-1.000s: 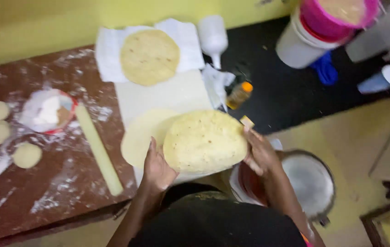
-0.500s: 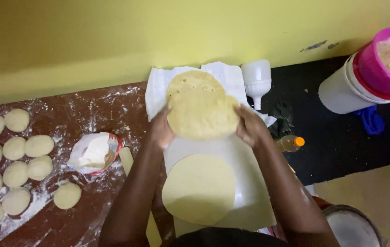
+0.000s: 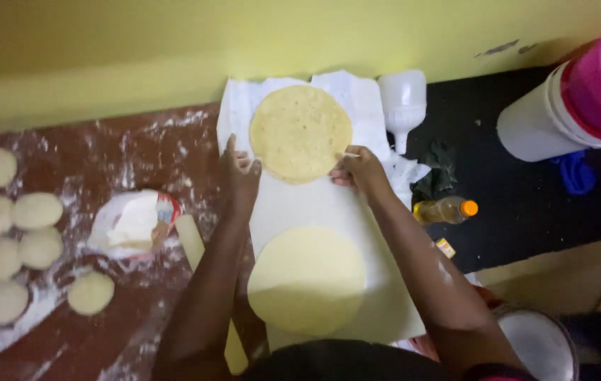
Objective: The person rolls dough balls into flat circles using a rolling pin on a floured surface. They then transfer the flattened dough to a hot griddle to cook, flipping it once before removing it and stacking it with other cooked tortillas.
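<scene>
Working from the white board (image 3: 329,212) as the fixed mark, the scene reads like this. Well to the left of the board, on the floured brown table (image 3: 103,148), lie the dough balls (image 3: 11,240), a good number of them round and unrolled, with one flattened piece (image 3: 91,293) nearer the board. Closer in sits a small open bag of flour (image 3: 135,222), and just beside the board's left edge lies the pale rolling pin (image 3: 191,240), untouched.

At the board's far left corner rests the left hand (image 3: 240,176), fingers spread and loose, gripping nothing, its fingertips at the rim of the cooked flatbread (image 3: 300,132). That speckled flatbread lies flat on the white paper (image 3: 240,99) at the far end of the board. The right hand (image 3: 358,169) rests at the flatbread's other edge, fingers curled lightly against the rim; whether it pinches the edge cannot be told.

On the near half of the board lies a rolled raw dough disc (image 3: 307,279), smooth and pale, not yet cooked.

To the right of the board stand a white funnel (image 3: 403,106), an oil bottle (image 3: 445,209) on its side, and a white bucket (image 3: 537,127) with a pink tub on top.

So, judging by this: one bread is cooked and set down, one is rolled and waiting, and most of the balls are left to roll.
</scene>
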